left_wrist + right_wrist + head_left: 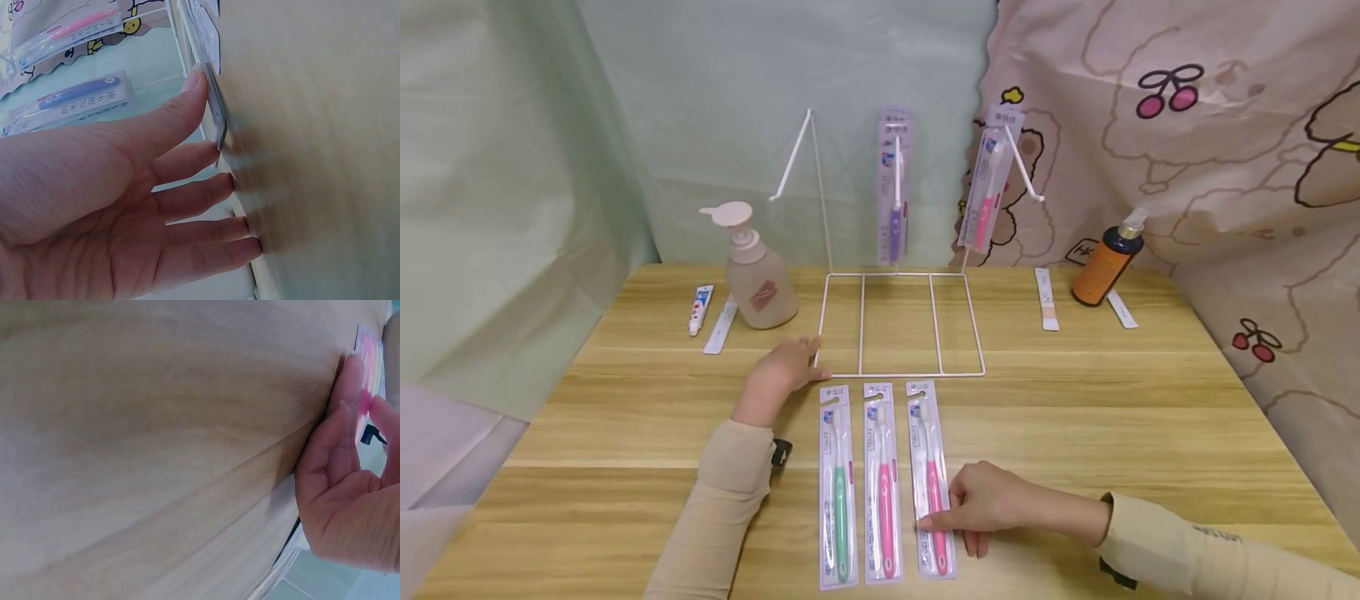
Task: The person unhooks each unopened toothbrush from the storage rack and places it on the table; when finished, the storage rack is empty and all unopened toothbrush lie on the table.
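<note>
My right hand (pixel 988 500) pinches the lower part of a packaged pink toothbrush (pixel 933 479), thumb across the top and fingers at its right edge. In the right wrist view, the pink toothbrush pack (pixel 370 356) shows between thumb and fingers. To its left lie another packaged pink toothbrush (pixel 885 500) and a packaged green toothbrush (pixel 840 508), side by side. My left hand (pixel 782 367) rests at the front left corner of a white wire rack (pixel 862 325); in the left wrist view its fingers are extended, fingertips right at the tabletop.
Packaged toothbrushes hang on the rack's middle hook (pixel 898 167) and right hook (pixel 1024 167); the left hook (pixel 790 158) is bare. A pump bottle (pixel 763 283), toothpaste tube (pixel 700 310) and sachet (pixel 721 327) stand or lie left. An orange spray bottle (pixel 1103 271) and sachets (pixel 1046 300) are right.
</note>
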